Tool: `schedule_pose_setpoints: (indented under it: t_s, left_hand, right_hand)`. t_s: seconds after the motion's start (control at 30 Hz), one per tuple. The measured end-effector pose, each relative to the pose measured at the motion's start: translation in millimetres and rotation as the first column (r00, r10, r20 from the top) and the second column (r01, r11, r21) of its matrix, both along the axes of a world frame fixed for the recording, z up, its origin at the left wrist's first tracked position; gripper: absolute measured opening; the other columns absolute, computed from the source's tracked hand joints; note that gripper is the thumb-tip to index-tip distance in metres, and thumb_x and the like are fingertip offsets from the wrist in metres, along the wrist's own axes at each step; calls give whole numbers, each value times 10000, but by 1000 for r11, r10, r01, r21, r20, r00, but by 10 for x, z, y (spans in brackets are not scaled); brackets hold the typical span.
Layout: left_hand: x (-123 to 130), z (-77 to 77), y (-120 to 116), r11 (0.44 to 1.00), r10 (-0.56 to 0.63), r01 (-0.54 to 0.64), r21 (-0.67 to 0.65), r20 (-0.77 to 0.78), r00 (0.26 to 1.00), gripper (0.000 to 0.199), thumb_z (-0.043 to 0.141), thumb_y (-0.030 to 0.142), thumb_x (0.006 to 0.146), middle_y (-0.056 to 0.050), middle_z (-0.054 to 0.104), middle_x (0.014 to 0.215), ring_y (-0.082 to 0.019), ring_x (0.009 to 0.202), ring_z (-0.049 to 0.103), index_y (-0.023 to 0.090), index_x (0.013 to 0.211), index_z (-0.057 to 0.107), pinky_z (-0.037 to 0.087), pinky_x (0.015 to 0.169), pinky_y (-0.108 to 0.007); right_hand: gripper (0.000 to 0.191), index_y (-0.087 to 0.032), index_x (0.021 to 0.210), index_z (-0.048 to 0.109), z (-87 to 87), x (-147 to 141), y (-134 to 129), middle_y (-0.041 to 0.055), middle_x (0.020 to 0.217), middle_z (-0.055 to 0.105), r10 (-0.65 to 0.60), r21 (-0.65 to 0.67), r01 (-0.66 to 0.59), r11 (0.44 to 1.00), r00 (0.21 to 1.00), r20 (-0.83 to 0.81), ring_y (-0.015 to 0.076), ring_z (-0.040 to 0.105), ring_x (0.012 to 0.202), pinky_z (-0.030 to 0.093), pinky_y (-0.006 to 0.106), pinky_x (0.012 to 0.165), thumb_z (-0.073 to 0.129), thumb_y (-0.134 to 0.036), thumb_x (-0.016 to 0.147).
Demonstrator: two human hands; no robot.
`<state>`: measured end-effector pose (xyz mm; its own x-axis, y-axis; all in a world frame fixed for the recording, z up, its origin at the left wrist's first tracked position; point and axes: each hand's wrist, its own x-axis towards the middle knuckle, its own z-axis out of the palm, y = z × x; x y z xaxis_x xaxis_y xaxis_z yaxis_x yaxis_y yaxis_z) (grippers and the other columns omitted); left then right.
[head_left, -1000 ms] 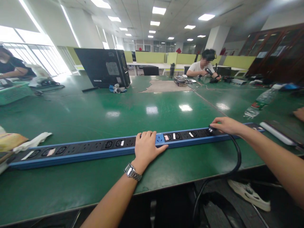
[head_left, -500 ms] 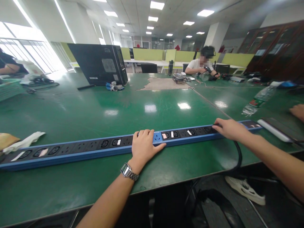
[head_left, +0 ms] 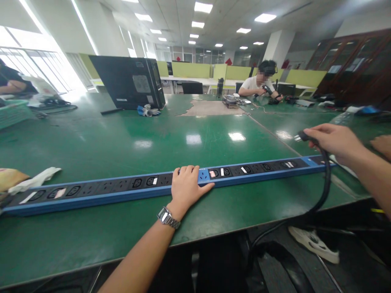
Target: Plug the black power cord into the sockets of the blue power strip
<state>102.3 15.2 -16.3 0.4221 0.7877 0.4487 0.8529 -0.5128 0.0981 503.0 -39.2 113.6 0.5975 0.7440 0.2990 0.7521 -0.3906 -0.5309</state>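
Note:
A long blue-and-black power strip [head_left: 119, 187] lies across the green table, its rows of sockets facing up and a few white labels stuck on it. My left hand [head_left: 188, 185], with a metal watch on the wrist, holds the strip near its middle; the fingers curl over the far edge and the thumb points right along the near edge. Above the strip's right end, my right hand [head_left: 336, 138] is closed on a black power plug [head_left: 302, 137], its metal prongs pointing left, apart from the sockets. The plug's thick black cable [head_left: 326, 183] hangs down over the table's front edge.
A black computer case [head_left: 128, 83] stands at the back left, with gloves [head_left: 148, 110] beside it. Paper [head_left: 36, 180] touches the strip's left end. Across the table sits a co-worker [head_left: 259, 83]. Another person's hand [head_left: 381, 145] shows at the right edge.
My right hand has risen and moved right, off the strip's sockets, with the plug in its fingers and the cable drawn up. My left hand keeps its place on the strip.

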Motion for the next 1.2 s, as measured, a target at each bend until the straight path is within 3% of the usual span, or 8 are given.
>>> schedule_pose_setpoints:
  t_s: [0.1, 0.27, 0.43, 0.63, 0.77, 0.9, 1.07, 1.2]
  left_hand:
    - [0, -1, 1, 1000, 8, -8, -3, 0, 1000, 628, 550, 670, 785, -122, 643, 1125, -307, 1073, 541, 174, 1168, 592, 345, 973, -451]
    - [-7, -15, 5, 1000, -6, 6, -2, 9, 1000, 643, 535, 690, 783, -124, 639, 1135, -305, 1082, 538, 185, 1177, 587, 338, 977, -446]
    - [-9, -28, 11, 1000, -6, 6, -7, 14, 1000, 650, 530, 696, 783, -125, 640, 1128, -303, 1080, 537, 184, 1180, 587, 334, 984, -448]
    - [-6, -26, 16, 1000, -3, 3, -11, 12, 1000, 639, 529, 697, 784, -117, 638, 1132, -301, 1080, 539, 198, 1179, 584, 339, 978, -444]
    - [-5, -15, 9, 1000, -1, 1, -10, 9, 1000, 643, 534, 704, 777, -117, 641, 1118, -302, 1066, 538, 195, 1167, 588, 339, 975, -447]
    - [-2, -4, -1, 1000, 7, -7, -25, 11, 1000, 626, 541, 703, 772, -112, 640, 1116, -305, 1065, 535, 213, 1158, 594, 334, 977, -453]
    - [-5, -6, 0, 999, -9, 10, -35, 30, 1000, 637, 547, 691, 774, -122, 638, 1125, -310, 1069, 531, 196, 1172, 591, 332, 980, -465]
    - [-9, -12, 0, 1000, -12, 13, -25, 32, 999, 650, 539, 698, 777, -122, 637, 1132, -313, 1074, 528, 186, 1176, 588, 330, 988, -464]
  right_hand:
    - [457, -137, 1039, 677, 79, -91, -25, 119, 734, 675, 35, -75, -50, 996, 983, -181, 116, 467, 485, 324, 289, 494, 664, -496, 757]
    - [331, -159, 904, 733, -62, -361, 3, 75, 666, 668, 160, -332, -152, 931, 987, -2, 165, 550, 587, 364, 293, 563, 666, -454, 769]
    - [371, -160, 883, 717, -257, -491, 96, 63, 745, 705, 377, -337, -412, 846, 911, -168, 179, 597, 662, 421, 284, 620, 620, -499, 767]
    - [391, -176, 823, 691, -398, -929, 228, 26, 715, 681, 520, -372, -545, 752, 836, -173, 152, 582, 658, 414, 251, 595, 541, -537, 799]
    - [320, -172, 779, 692, -493, -1223, 332, 46, 753, 699, 547, -417, -513, 750, 836, -44, 163, 605, 695, 412, 253, 614, 552, -458, 802]
    - [355, -173, 814, 689, -561, -1361, 401, 45, 704, 694, 517, -436, -494, 753, 853, -73, 161, 616, 652, 415, 247, 581, 497, -470, 840]
    - [336, -196, 850, 699, -546, -1525, 460, 91, 897, 722, 506, -536, -352, 767, 846, 168, 218, 653, 850, 448, 276, 681, 515, -476, 827]
    - [350, -203, 948, 669, -539, -1704, 436, 121, 965, 704, 473, -608, -251, 754, 849, 237, 258, 652, 895, 463, 327, 705, 473, -477, 855]
